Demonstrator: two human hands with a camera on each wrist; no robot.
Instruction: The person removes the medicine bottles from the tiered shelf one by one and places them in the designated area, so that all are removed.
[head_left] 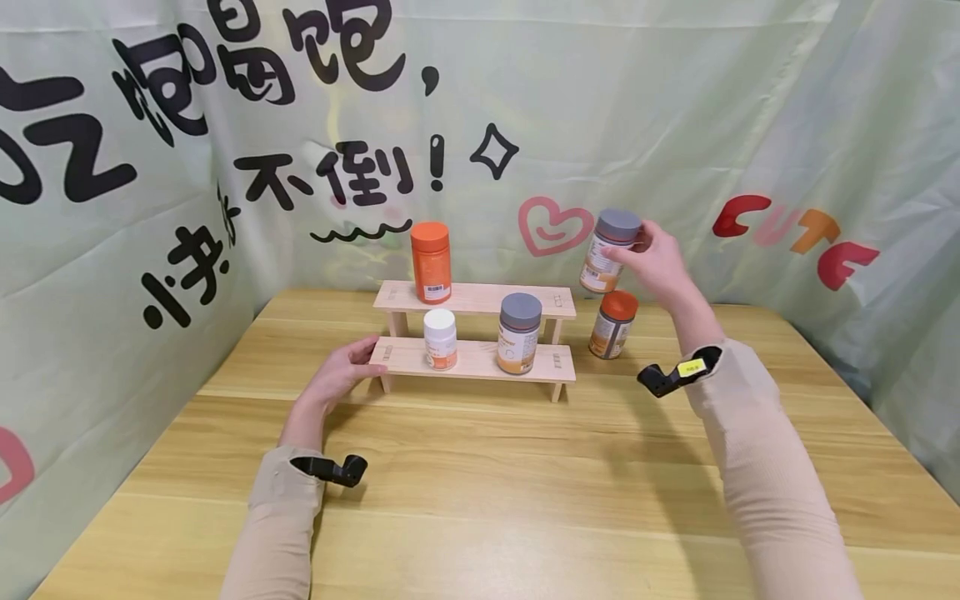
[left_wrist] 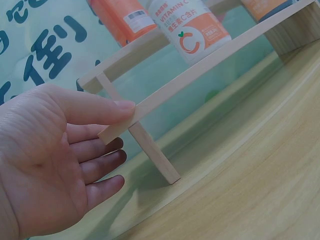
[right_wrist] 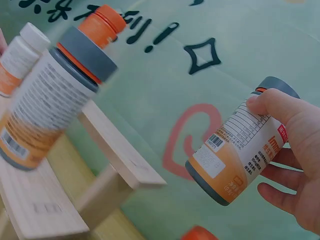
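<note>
A two-step wooden rack (head_left: 480, 360) stands on the table. An orange bottle (head_left: 431, 262) is on its upper step; a small white-capped bottle (head_left: 440, 339) and a grey-capped bottle (head_left: 518, 332) stand on the lower step. My left hand (head_left: 341, 375) rests at the rack's left end, thumb (left_wrist: 107, 107) pressing the lower board's end (left_wrist: 120, 129), fingers straight. My right hand (head_left: 658, 260) holds a grey-capped bottle (head_left: 609, 248) (right_wrist: 240, 152) in the air, right of the rack, tilted. An orange-capped bottle (head_left: 612, 324) stands on the table below it.
The wooden table (head_left: 480, 483) is backed by a pale green printed curtain (head_left: 675, 125) on all sides. The table's right and left edges lie close to the curtain. A wrist camera (head_left: 330, 469) sits on each sleeve.
</note>
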